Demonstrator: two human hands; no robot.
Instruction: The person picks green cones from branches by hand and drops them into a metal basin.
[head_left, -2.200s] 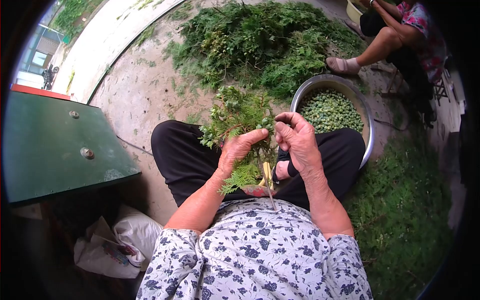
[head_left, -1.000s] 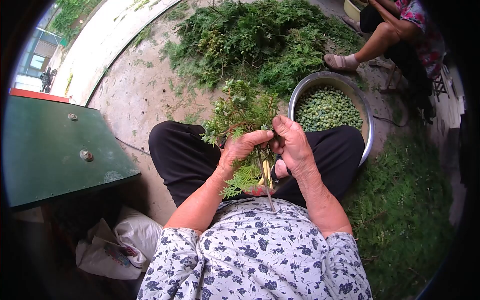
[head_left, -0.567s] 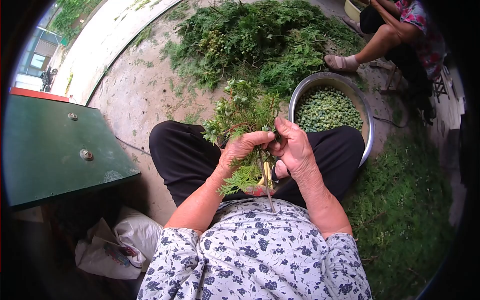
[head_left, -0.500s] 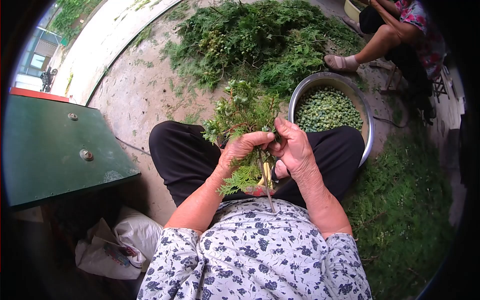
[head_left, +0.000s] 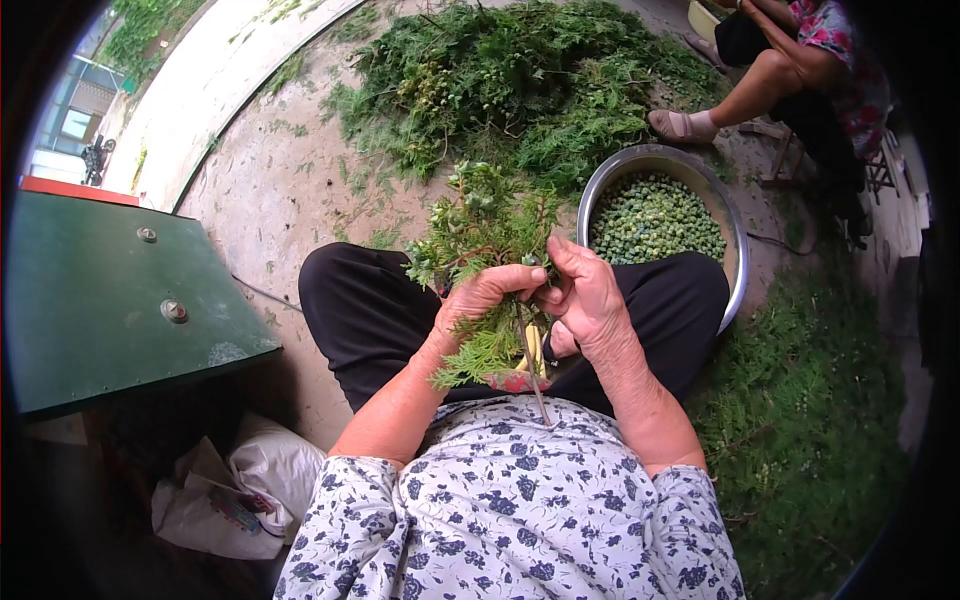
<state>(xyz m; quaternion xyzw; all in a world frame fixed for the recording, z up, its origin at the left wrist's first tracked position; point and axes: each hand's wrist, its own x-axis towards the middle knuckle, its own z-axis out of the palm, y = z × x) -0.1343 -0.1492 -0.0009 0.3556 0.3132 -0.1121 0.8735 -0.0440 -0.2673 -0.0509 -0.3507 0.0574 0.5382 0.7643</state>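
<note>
Foliage hides most of the left hand's [head_left: 482, 294] curled fingers, yet its grip is plain: it is clamped round a feathery green conifer branch [head_left: 490, 225] with pale green cones, held upright above the lap, its thin brown stem [head_left: 527, 355] slanting down to the blue-flowered white shirt [head_left: 520, 490]. At the tip of the left thumb, the right hand [head_left: 592, 300] has its thumb and fingers bent in toward the branch; its fingertips overlap with greenery, so whether they are closed on anything cannot be told. Between the black-trousered knees, slim yellow objects [head_left: 533, 345] and a red-patterned surface [head_left: 515, 381] show only in part, too covered to identify. Beyond the right knee, which covers its near rim, stands a round silver metal basin [head_left: 738, 245] of small green cones [head_left: 655, 222]. A large heap of cut conifer boughs [head_left: 520, 85] lies past the basin's far edge, cropped at the top, while more greenery [head_left: 800, 400] to the right fades into shadow. At the upper right corner of the concrete ground [head_left: 280, 200], a seated person [head_left: 775, 75] is cut off, as is a pale yellow tub [head_left: 704, 22].
</note>
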